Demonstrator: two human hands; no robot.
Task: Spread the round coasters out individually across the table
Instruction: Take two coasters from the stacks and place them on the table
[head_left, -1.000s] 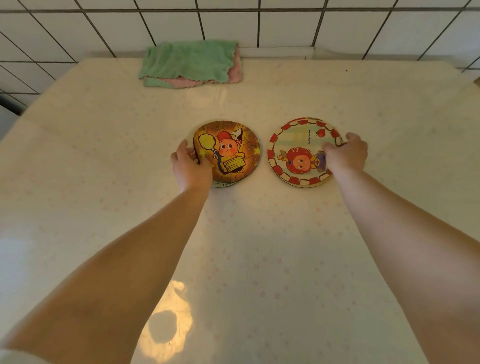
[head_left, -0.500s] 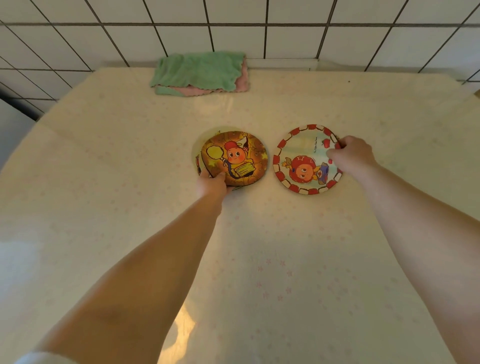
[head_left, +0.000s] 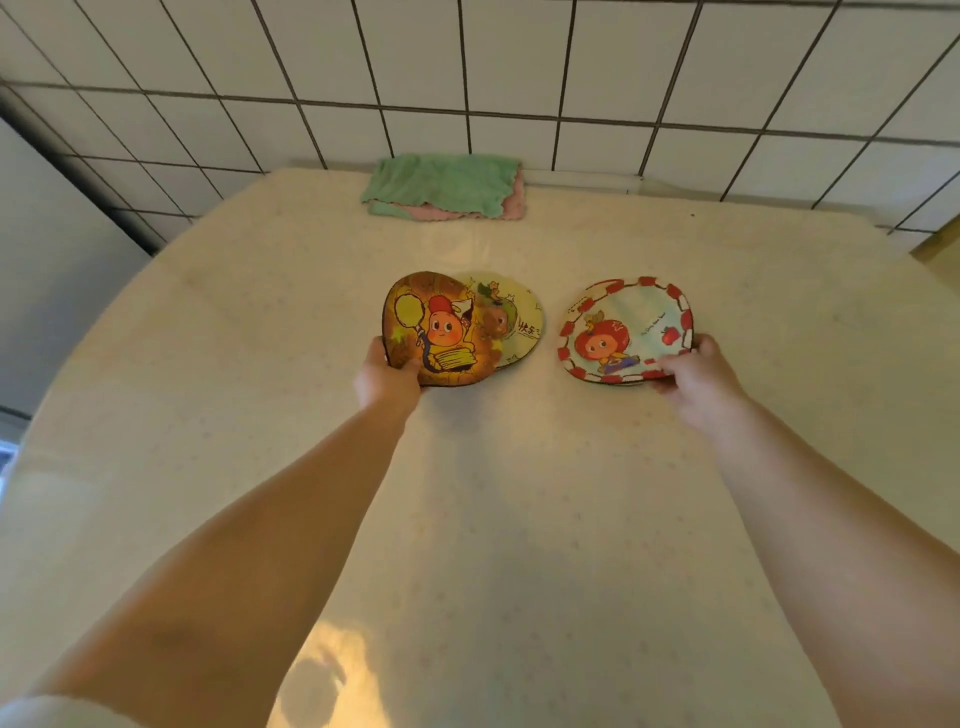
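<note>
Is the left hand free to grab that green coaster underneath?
Probably not yet: the left hand grips the orange coaster, which overlaps the green coaster.

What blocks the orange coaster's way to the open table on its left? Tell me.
Nothing visible does. The left hand grips the orange coaster, and the table to its left is bare. The folded cloths lie far back by the wall.

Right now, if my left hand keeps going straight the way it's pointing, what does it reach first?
Likely the pale coaster lying under the orange coaster that your left hand grips. Beyond that, bare table, then the green cloth near the wall, though depth is hard to judge.
</note>
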